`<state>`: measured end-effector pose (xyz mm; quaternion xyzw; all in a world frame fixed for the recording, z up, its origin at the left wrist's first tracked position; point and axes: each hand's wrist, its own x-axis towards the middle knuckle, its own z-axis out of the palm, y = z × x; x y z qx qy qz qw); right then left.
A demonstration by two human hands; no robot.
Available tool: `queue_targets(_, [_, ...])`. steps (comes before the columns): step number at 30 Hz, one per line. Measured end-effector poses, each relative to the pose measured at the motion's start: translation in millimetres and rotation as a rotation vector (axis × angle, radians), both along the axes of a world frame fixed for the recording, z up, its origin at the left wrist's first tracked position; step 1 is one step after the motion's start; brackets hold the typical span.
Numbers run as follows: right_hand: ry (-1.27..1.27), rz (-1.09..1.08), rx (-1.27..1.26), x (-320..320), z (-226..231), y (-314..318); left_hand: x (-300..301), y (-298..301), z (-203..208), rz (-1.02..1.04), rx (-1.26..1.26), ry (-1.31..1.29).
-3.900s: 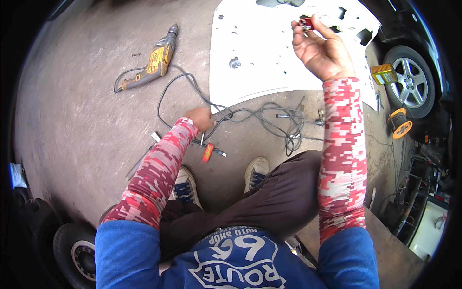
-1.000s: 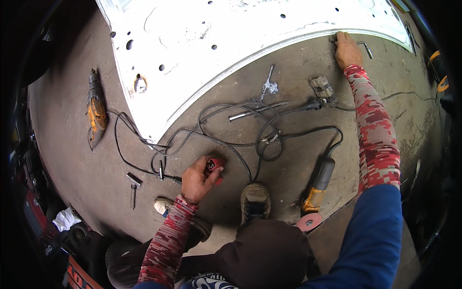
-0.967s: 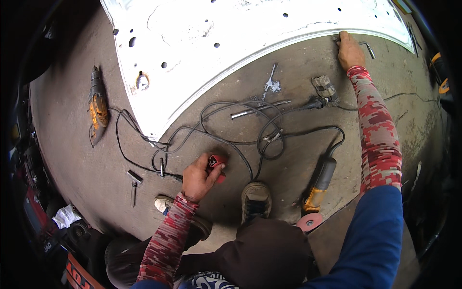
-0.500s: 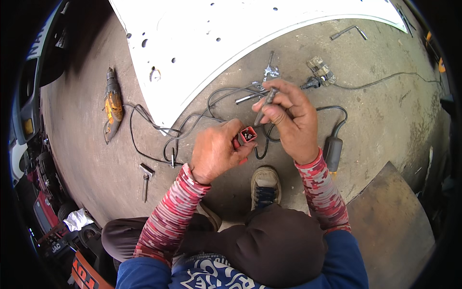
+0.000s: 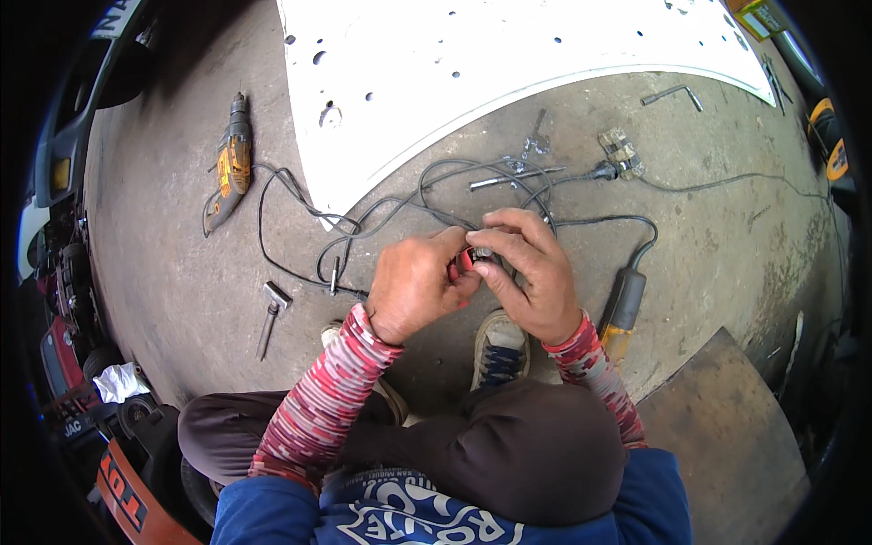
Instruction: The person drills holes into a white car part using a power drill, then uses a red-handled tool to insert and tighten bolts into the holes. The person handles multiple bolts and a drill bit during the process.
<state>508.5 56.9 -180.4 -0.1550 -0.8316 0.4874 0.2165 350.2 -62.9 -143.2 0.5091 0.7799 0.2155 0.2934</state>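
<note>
My left hand [image 5: 416,283] is closed around a small red square-mouthed case [image 5: 459,264], mostly covered by my fingers. My right hand [image 5: 534,277] pinches a grey metal piece [image 5: 482,253] against the mouth of that case; most of the piece is hidden behind the fingers. Both hands meet above the concrete floor, over my shoes. Just beyond them lie looped black power cords [image 5: 436,213] and a thin metal rod [image 5: 500,180].
A yellow-black drill [image 5: 232,163] lies at left, a hammer-like T-shaped tool [image 5: 272,313] nearer. An angle-bodied power tool [image 5: 623,309] lies right, beside a flat metal sheet [image 5: 727,409]. A large white holed panel [image 5: 509,54] spans the far side. A bent wrench [image 5: 670,94] and a plug socket [image 5: 621,153] lie beyond.
My right hand has come down and left, bringing the tapered metal piece from above the red case to its mouth. The view has shifted slightly.
</note>
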Motion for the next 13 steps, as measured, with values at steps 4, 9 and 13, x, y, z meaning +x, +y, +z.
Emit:
queue_targets(4, [-0.012,-0.013,-0.323,10.3,-14.7,-11.4,5.4,-0.1,-2.2,0.013,-0.054,0.021])
queue_targets(9, [0.027,0.129,-0.835,17.1,-34.1,-30.4,13.8,2.1,-3.6,0.041,0.056,-0.182])
queue_targets(13, [-0.016,0.091,-0.897,19.9,-36.4,-22.4,0.1,-4.4,6.8,0.064,0.040,-0.291])
